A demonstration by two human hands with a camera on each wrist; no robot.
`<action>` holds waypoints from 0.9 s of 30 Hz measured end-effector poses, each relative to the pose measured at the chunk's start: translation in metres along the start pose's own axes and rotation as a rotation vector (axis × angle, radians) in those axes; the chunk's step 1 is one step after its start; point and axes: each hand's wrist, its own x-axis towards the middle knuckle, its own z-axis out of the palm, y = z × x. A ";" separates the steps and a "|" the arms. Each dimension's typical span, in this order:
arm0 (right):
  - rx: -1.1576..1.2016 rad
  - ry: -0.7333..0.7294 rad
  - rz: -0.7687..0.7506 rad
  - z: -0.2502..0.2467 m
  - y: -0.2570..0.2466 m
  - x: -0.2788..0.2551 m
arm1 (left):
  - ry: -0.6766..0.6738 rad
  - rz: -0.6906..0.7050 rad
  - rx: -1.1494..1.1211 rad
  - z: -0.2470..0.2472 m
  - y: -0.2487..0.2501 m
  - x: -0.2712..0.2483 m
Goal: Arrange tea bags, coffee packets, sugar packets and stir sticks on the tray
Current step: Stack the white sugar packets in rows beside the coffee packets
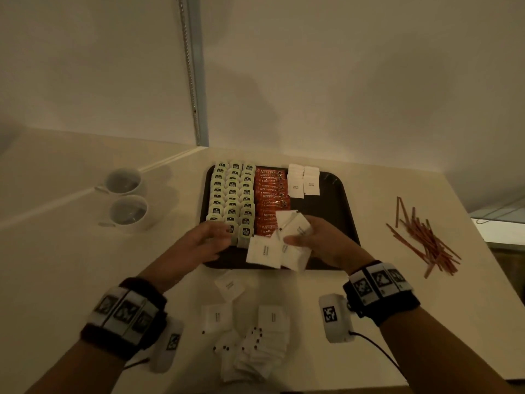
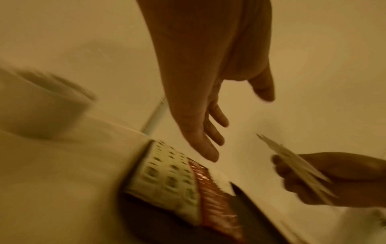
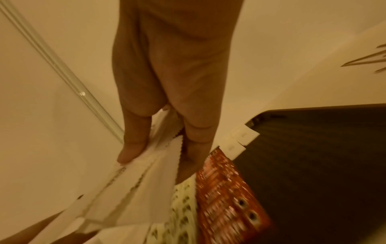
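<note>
While the dark rectangular plastic tray [image 1: 341, 194] sat in the middle of the pale table [image 1: 71, 265], a loose heap of flat white paper sugar packets [image 1: 255, 348] lay on the table just in front of the tray's near edge. The right hand [image 1: 321, 243] hung over the tray's near edge, and its thumb and fingers [image 3: 133, 142] pinched a small fan of white sugar packets [image 1: 279, 245]. The left hand [image 1: 204, 240] was beside it over the tray's near left corner, with fingers straight and spread and holding nothing. On the tray's left side stood three neat rows of pale green square tea bags [image 1: 233, 194]. Next to them, in the tray's middle, lay a row of red foil coffee packets [image 1: 271, 191]. At the tray's far right end were two short rows of white sugar packets [image 1: 302, 180]. To the right of the tray lay a messy pile of thin brown stir sticks [image 1: 423, 240]. To the left of the tray stood two round white cups [image 1: 126, 197].
</note>
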 end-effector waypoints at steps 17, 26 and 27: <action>-0.183 0.185 -0.362 -0.010 -0.072 0.072 | -0.113 -0.067 -0.958 0.069 0.098 0.121; -0.186 0.476 -0.527 -0.018 -0.060 0.070 | -0.070 -0.090 -1.017 0.064 0.087 0.128; -0.185 0.491 -0.538 -0.017 -0.057 0.069 | -0.068 -0.085 -0.998 0.065 0.085 0.128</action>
